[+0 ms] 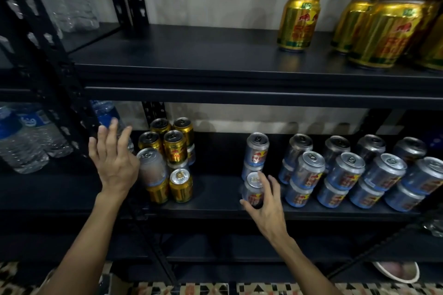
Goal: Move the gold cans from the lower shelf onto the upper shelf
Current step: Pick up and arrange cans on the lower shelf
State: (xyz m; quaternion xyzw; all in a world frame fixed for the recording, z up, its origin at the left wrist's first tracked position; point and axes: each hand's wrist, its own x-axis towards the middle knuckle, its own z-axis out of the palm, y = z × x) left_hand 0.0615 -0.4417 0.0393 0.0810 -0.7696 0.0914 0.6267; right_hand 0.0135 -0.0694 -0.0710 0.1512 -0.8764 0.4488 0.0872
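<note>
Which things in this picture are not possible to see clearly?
Head view:
- Silver can by the left hand: motion-blurred; grip unclear.
- Right hand: fingers around a silver can; contact unclear.
- Upper gold cans: cut off by the frame edges.
- Bowl: hidden behind shelf bar.

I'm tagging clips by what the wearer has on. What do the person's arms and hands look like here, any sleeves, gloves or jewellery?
Both arms are bare from the bottom of the picture to the wrists, with no sleeve in view. The left hand and the right hand wear no gloves, and no rings, watch or bracelet show on either.
</note>
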